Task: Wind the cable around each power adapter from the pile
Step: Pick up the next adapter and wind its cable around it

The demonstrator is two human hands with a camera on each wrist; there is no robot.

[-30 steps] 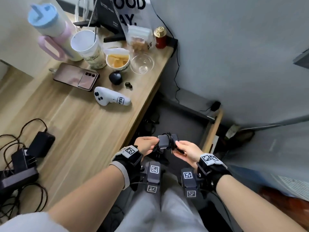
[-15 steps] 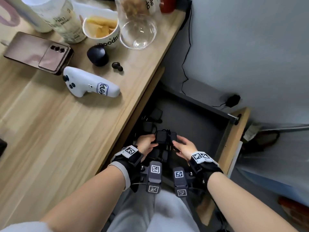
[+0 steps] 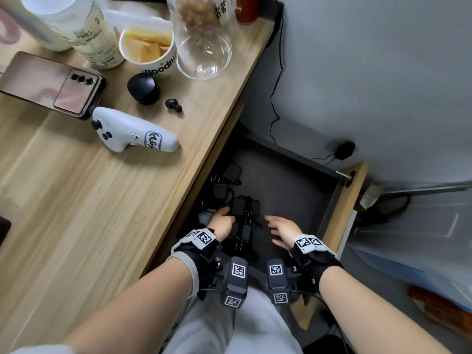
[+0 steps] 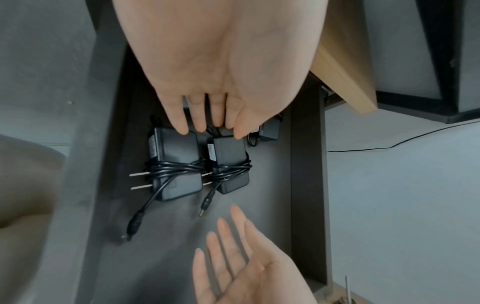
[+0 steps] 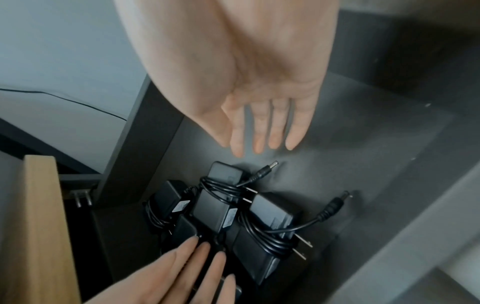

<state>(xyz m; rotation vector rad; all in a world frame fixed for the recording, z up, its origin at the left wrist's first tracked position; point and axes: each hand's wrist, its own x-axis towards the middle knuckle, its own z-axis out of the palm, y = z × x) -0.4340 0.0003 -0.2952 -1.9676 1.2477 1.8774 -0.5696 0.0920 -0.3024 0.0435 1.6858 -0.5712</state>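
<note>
Both hands have gone down into the open dark grey drawer [image 3: 301,185] since a second ago, when together they held a black power adapter up in the air; that adapter now lies on the drawer floor. From the head view, the left hand [image 3: 222,222] sits at about 11 o'clock of the right hand [image 3: 282,229]. Its straight fingers [image 4: 179,117] rest on the near ends of two black box-shaped power adapters [image 4: 176,162] lying side by side, each with a black cable [image 4: 228,169] wound round its middle, metal prongs sticking out and a loose barrel plug trailing on the drawer floor. More wound adapters [image 5: 166,202] lie just beside them. The right hand hovers flat, fingers spread and straight, gripping nothing, near the adapters but apart from them. At 10 o'clock, on the light wooden table [image 3: 76,213], lie a white game controller [image 3: 132,134] and a pink phone [image 3: 51,85].
</note>
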